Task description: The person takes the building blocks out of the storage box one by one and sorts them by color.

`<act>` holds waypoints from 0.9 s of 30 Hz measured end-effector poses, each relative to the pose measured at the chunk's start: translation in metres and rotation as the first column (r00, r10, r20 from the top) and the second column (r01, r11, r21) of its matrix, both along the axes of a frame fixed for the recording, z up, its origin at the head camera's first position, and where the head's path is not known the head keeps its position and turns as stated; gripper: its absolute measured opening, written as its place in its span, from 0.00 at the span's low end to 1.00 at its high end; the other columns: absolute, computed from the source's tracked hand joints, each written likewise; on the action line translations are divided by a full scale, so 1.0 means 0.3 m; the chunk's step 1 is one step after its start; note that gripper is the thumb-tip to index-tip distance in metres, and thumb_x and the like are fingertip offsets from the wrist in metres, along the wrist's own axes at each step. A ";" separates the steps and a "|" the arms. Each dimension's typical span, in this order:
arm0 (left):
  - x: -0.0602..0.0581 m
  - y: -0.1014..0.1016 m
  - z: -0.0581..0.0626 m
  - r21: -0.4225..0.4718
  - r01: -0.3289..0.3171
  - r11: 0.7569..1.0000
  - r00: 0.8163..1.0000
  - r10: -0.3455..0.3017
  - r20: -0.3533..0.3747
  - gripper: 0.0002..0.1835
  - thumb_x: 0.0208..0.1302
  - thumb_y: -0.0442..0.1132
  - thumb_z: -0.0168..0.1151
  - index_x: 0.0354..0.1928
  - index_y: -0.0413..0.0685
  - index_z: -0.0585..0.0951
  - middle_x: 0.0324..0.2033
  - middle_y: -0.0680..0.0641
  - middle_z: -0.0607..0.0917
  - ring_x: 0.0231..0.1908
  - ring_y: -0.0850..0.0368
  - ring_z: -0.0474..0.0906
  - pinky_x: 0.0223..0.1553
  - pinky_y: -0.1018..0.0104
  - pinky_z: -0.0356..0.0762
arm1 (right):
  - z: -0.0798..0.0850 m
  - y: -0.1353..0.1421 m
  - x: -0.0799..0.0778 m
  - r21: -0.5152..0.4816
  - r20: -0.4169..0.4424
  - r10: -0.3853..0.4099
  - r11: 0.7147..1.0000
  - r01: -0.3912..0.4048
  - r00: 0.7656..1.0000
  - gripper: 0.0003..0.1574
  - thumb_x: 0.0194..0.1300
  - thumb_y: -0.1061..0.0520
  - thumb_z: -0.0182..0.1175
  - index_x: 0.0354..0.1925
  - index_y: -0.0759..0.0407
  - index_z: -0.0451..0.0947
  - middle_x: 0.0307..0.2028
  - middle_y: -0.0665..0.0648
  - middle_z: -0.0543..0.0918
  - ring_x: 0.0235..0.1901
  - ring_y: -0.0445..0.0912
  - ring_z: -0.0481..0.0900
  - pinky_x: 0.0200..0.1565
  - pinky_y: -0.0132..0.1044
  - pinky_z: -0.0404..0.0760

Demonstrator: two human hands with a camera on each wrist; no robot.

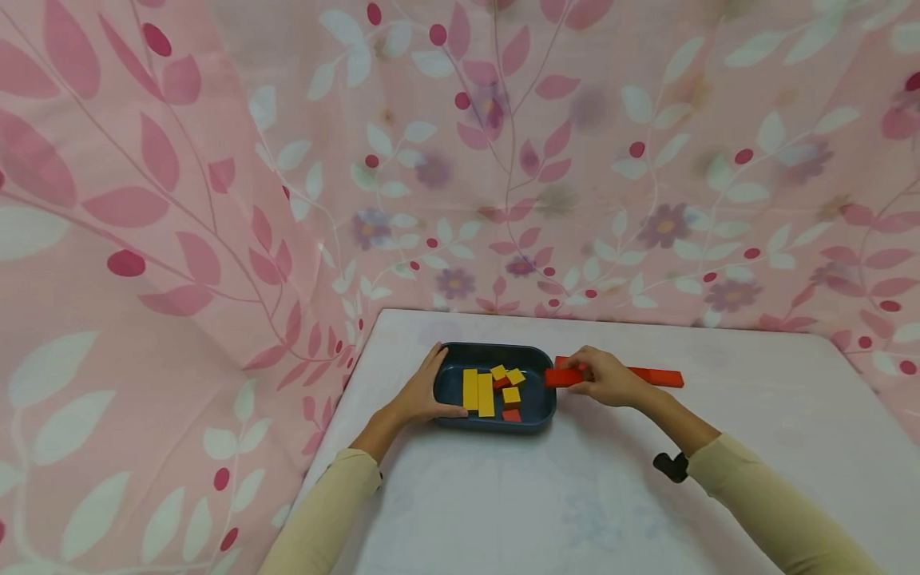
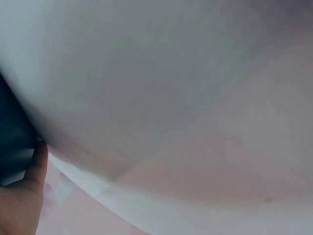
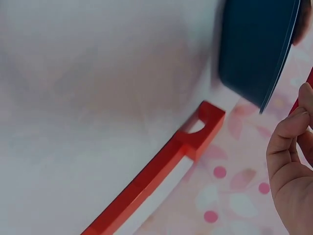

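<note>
A dark blue rectangular dish (image 1: 496, 427) stands on the table. My left hand (image 1: 420, 397) holds its left end, fingers along the outer side and thumb over the front rim. Inside lie two long yellow blocks (image 1: 470, 390) side by side, several small yellow cubes (image 1: 511, 398) and small red pieces (image 1: 512, 415). Over the dish's right rim, my right hand (image 1: 607, 377) pinches a red block (image 1: 557, 378) between thumb and fingers. Beneath and behind that hand is a row of red blocks (image 1: 664, 378); the right wrist view shows a notched red block (image 3: 215, 125) at its end.
A white cloth covers the table (image 1: 517, 503). Pink floral fabric (image 1: 611, 200) hangs behind and to the left, close to the table's far and left edges. A black device (image 1: 672, 467) sits at the right sleeve.
</note>
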State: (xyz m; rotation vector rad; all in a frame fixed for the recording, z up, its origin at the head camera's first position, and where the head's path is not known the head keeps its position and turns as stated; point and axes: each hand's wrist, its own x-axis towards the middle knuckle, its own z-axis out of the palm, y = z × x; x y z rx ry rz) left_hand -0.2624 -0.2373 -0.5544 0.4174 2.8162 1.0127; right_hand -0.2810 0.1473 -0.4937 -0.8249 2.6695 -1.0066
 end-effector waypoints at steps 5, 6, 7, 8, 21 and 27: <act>0.002 -0.005 -0.002 -0.002 0.011 1.000 1.000 -0.011 -0.012 0.69 0.40 0.70 0.75 0.79 0.56 0.46 0.80 0.52 0.40 0.77 0.46 0.49 0.72 0.40 0.56 | -0.010 0.064 -0.011 0.022 -0.026 -0.036 0.999 0.037 0.999 0.22 0.59 0.60 0.70 0.52 0.64 0.79 0.45 0.60 0.79 0.34 0.46 0.72 0.36 0.32 0.78; 0.002 -0.006 -0.004 -0.004 0.016 1.000 1.000 -0.016 -0.010 0.69 0.39 0.71 0.75 0.79 0.57 0.46 0.80 0.52 0.40 0.77 0.46 0.49 0.72 0.40 0.56 | -0.014 0.079 -0.011 0.028 -0.027 -0.044 0.999 0.044 0.999 0.23 0.59 0.60 0.70 0.52 0.64 0.79 0.46 0.60 0.79 0.35 0.47 0.72 0.37 0.33 0.78; 0.002 -0.006 -0.006 -0.007 0.019 1.000 1.000 -0.019 -0.009 0.70 0.39 0.71 0.74 0.79 0.57 0.46 0.80 0.52 0.40 0.77 0.46 0.49 0.72 0.40 0.56 | -0.018 0.095 -0.010 0.036 -0.028 -0.049 0.998 0.050 0.998 0.23 0.59 0.60 0.70 0.52 0.65 0.78 0.46 0.60 0.79 0.36 0.47 0.73 0.38 0.35 0.79; 0.001 -0.006 -0.007 -0.010 0.021 1.000 1.000 -0.021 -0.007 0.70 0.39 0.72 0.74 0.79 0.57 0.46 0.80 0.52 0.40 0.77 0.47 0.49 0.72 0.40 0.57 | -0.023 0.110 -0.010 0.043 -0.031 -0.058 0.997 0.059 0.998 0.23 0.59 0.60 0.70 0.53 0.65 0.78 0.46 0.61 0.79 0.37 0.48 0.73 0.40 0.37 0.80; -0.010 -0.014 -0.003 -0.009 0.004 1.000 1.000 -0.004 -0.009 0.69 0.39 0.73 0.73 0.79 0.61 0.47 0.79 0.56 0.39 0.77 0.47 0.50 0.71 0.39 0.57 | -0.083 0.324 -0.023 0.064 -0.065 -0.175 0.982 0.179 0.982 0.22 0.57 0.60 0.71 0.49 0.68 0.80 0.46 0.65 0.81 0.45 0.59 0.76 0.45 0.53 0.81; -0.012 -0.010 -0.015 -0.012 0.008 1.000 1.000 -0.008 -0.013 0.68 0.39 0.73 0.73 0.79 0.61 0.47 0.80 0.56 0.39 0.77 0.47 0.49 0.71 0.39 0.57 | -0.101 0.406 -0.038 0.092 -0.099 -0.223 0.968 0.232 0.970 0.19 0.55 0.62 0.71 0.46 0.67 0.82 0.43 0.63 0.80 0.40 0.55 0.75 0.40 0.42 0.77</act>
